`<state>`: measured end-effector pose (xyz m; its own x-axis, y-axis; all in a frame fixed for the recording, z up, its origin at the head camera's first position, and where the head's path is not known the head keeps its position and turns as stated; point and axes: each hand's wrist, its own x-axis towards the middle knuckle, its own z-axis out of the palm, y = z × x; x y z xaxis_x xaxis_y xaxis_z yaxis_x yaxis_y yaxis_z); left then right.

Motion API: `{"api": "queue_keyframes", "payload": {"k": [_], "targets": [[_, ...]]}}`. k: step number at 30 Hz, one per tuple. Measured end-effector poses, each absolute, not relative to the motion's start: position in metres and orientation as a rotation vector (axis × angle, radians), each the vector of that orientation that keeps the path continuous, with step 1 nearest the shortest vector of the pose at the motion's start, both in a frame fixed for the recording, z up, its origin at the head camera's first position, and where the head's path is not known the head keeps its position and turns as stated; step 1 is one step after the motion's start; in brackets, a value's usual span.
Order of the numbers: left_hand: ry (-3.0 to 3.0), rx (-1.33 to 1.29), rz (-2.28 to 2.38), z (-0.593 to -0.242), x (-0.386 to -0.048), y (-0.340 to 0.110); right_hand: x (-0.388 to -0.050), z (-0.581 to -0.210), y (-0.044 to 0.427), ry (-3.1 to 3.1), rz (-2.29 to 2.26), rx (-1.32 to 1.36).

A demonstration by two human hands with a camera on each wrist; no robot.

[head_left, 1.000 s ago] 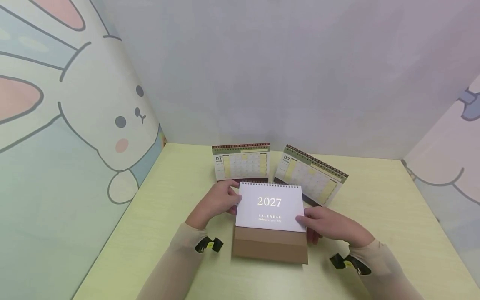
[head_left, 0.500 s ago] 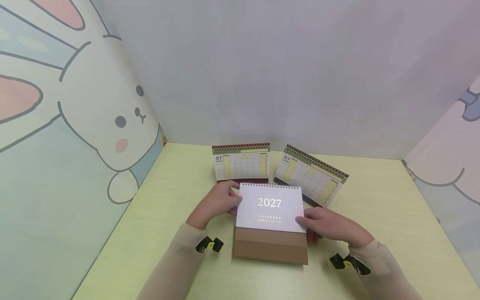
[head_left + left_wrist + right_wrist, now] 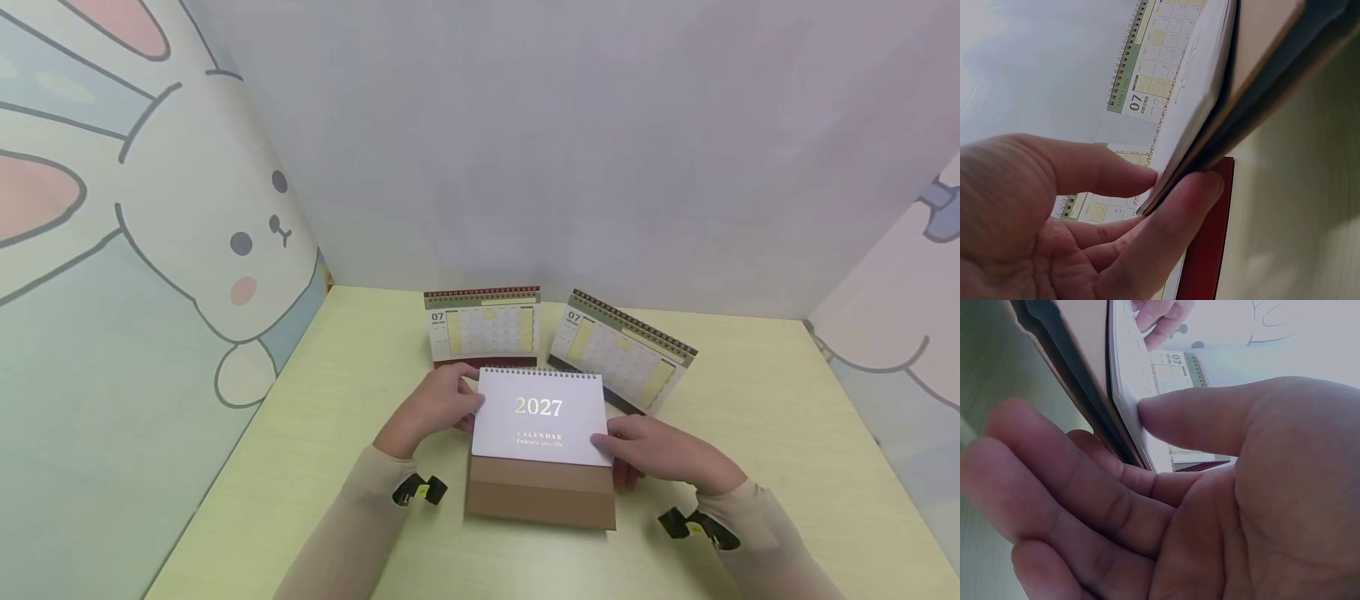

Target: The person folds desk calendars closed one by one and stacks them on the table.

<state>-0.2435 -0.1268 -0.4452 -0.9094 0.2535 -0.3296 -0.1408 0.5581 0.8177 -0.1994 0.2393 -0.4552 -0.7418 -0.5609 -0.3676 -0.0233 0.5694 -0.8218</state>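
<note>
A white spiral-bound desk calendar (image 3: 538,417) with "2027" in gold on its cover leans back on a brown cardboard stand (image 3: 540,493). My left hand (image 3: 437,407) pinches its upper left edge; in the left wrist view the thumb lies on the white pages (image 3: 1192,94) and a finger behind the backing. At the lower right edge, my right hand (image 3: 671,454) holds the calendar, thumb on the cover. The right wrist view shows that thumb on the page edge (image 3: 1127,381), one finger behind the backing and the other fingers spread away from it.
Behind the white calendar stand two more desk calendars with "07" pages. The left one (image 3: 483,327) has a red base and faces forward; the right one (image 3: 622,350) is turned at an angle. They stand on a pale yellow table (image 3: 360,333), with a plain wall (image 3: 562,167) behind.
The white calendar has tipped or shifted very slightly toward me, its top edge a little lower in the head view. Both hands keep their hold, and the two rear calendars stay put.
</note>
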Motion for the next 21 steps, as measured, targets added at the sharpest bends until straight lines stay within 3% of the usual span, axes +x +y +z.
{"api": "queue_keyframes", "payload": {"k": [21], "targets": [[2.438,0.106,1.163,-0.4477,-0.2424,-0.1245,-0.2016,-0.4628,0.2412,2.196,-1.104,-0.451]]}}
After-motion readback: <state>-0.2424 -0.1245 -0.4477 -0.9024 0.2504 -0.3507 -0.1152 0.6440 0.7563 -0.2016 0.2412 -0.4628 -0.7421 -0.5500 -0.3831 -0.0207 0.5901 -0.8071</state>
